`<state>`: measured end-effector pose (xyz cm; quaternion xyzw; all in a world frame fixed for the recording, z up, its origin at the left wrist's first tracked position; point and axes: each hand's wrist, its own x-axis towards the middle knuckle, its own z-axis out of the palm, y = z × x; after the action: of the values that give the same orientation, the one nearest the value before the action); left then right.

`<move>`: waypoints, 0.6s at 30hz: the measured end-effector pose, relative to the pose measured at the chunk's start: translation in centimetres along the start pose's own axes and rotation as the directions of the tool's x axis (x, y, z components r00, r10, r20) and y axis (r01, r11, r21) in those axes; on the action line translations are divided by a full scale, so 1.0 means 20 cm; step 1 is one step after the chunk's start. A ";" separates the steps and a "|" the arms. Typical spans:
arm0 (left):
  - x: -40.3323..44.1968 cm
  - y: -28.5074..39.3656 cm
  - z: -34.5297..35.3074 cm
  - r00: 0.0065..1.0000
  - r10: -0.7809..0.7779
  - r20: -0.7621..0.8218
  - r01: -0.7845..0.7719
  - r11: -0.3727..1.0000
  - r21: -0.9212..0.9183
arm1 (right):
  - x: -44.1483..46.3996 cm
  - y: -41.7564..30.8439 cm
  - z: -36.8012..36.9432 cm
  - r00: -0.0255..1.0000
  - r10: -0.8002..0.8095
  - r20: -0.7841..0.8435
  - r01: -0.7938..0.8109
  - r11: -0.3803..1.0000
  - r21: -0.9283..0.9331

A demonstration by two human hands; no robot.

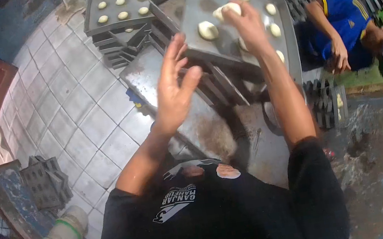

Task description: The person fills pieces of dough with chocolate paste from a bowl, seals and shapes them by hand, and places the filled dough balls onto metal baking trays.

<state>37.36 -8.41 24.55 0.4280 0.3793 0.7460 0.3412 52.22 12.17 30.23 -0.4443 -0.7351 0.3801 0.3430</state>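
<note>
The right hand (249,24) is holding a piece of dough (222,13) over the tray (192,15), its fingers clamping the dough; the left hand (172,92) is hanging empty beside the tray, fingers apart. The dough is looking soft, light and easily dented, so its sides are inviting a gentle pinch. Other dough balls (275,30) are lining the tray's raised right edge; bare metal is lying open leftward.

- left hand (175,94): open, fingers extended, thumb spread, beside the tray (192,12) at its near left corner
- right hand (249,23): above the tray, fingers bent together
- both forearms (290,94): bare, reaching forward
</note>
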 end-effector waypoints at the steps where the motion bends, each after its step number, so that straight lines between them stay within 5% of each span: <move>1: 0.01 0.01 -0.09 0.998 -0.053 -0.018 0.054 0.998 0.025 | 0.13 0.04 0.03 0.988 -0.136 -0.071 0.119 0.972 -0.201; 2: 0.02 0.01 -0.18 0.994 -0.107 -0.038 0.109 0.993 0.048 | 0.28 0.15 0.04 0.989 -0.136 -0.052 0.122 0.970 -0.210; 4: -0.01 0.01 -0.38 0.977 -0.173 -0.121 0.190 0.972 0.141 | 0.52 0.41 0.08 0.913 -0.346 0.218 0.391 0.581 -0.714; 5: -0.03 -0.01 -0.48 0.958 -0.217 -0.187 0.252 0.949 0.187 | 0.55 0.37 0.12 0.942 -0.048 0.332 0.287 0.626 -0.725; 8: -0.12 -0.04 -0.80 0.910 -0.241 -0.338 0.339 0.901 0.270 | 0.65 0.41 0.17 0.861 -0.186 0.473 0.477 0.617 -0.626; 10: -0.18 -0.02 -0.92 0.868 -0.246 -0.433 0.404 0.855 0.325 | 0.64 0.42 0.21 0.877 -0.126 0.464 0.410 0.701 -0.584; 13: -0.20 -0.04 -0.97 0.846 -0.231 -0.481 0.417 0.849 0.325 | 0.65 0.58 0.27 0.894 -0.331 0.301 0.448 0.669 -0.593; 15: -0.16 -0.11 -0.94 0.851 -0.237 -0.469 0.394 0.878 0.273 | 0.68 0.55 0.24 0.857 -0.314 0.408 0.511 0.614 -0.602; 16: -0.11 -0.13 -0.89 0.875 -0.220 -0.432 0.357 0.895 0.266 | 0.69 0.49 0.22 0.867 -0.186 0.461 0.479 0.566 -0.671; 18: -0.04 -0.10 -0.73 0.877 -0.297 -0.377 0.382 0.907 0.175 | 0.64 0.29 0.13 0.908 0.110 0.404 0.020 0.953 -0.304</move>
<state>24.92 -12.08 17.43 0.2570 0.5911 0.6841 0.3413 47.66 25.02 26.13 -0.4172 -0.8299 0.3574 0.0979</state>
